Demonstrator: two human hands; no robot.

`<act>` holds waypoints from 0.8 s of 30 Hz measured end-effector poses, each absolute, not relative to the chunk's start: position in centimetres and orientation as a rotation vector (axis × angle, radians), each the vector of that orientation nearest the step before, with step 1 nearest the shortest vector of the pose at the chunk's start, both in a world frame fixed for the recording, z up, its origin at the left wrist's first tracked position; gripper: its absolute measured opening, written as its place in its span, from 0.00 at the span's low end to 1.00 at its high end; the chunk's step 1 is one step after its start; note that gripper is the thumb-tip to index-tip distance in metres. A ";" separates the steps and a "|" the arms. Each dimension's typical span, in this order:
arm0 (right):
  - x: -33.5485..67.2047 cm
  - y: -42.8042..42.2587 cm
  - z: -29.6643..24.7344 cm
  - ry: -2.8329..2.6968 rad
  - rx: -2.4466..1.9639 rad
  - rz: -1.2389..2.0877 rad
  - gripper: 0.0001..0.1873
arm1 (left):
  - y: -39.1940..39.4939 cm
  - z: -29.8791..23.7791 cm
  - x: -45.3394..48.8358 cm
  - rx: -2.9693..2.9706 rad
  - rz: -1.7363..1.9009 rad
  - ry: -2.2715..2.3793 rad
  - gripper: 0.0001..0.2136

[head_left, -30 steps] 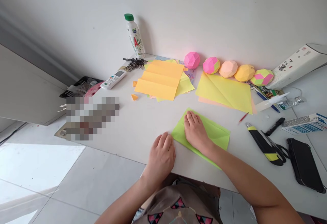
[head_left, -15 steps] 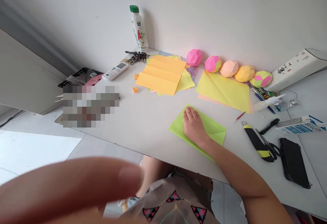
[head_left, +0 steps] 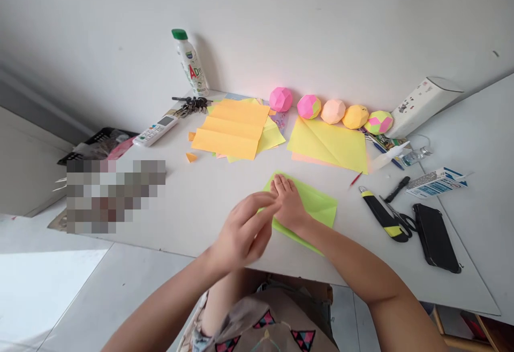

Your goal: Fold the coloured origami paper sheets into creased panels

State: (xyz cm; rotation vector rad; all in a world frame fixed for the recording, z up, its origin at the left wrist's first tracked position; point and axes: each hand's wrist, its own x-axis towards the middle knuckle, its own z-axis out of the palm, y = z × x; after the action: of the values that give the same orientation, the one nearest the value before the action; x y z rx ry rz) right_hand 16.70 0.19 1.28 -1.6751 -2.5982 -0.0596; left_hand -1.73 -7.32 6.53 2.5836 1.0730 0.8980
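A folded light-green sheet of paper (head_left: 317, 207) lies near the table's front edge, its long side slanting. My right hand (head_left: 288, 202) rests flat on its left part, fingers stretched out and pointing away from me. My left hand (head_left: 247, 229) hovers just left of it, above the table and the paper's near left corner. Its fingers are loosely bent with gaps between them, and I see nothing held. The left fingertips overlap the right hand in view; I cannot tell whether they touch.
Orange sheets (head_left: 233, 127) and a yellow sheet (head_left: 329, 143) lie further back, below several faceted paper balls (head_left: 309, 106). To the right are a utility knife (head_left: 383, 215), scissors (head_left: 403, 221) and a black phone (head_left: 436, 237). A remote (head_left: 156, 129), keys (head_left: 193, 106) and bottle (head_left: 190, 65) stand left.
My left hand has come down from close to the camera to beside my right hand. The right hand stays flat on the green paper. The view has shifted slightly.
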 end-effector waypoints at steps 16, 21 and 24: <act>22.0 -0.2 5.4 -2.253 -1.474 0.107 0.16 | -5.5 -0.1 0.6 2.946 0.461 1.377 0.25; 28.4 -5.5 6.2 -1.834 -1.638 0.219 0.14 | -9.1 0.7 0.3 2.991 0.368 1.515 0.24; 30.5 -9.2 4.8 -1.535 -1.652 0.399 0.13 | -9.7 2.1 0.3 3.032 0.287 1.479 0.22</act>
State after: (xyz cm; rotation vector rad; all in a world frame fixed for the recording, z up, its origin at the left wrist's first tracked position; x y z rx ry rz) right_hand 30.45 -9.16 4.81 -1.6524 -1.5355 0.3995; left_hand 0.35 -9.65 2.08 3.0322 1.4788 0.2872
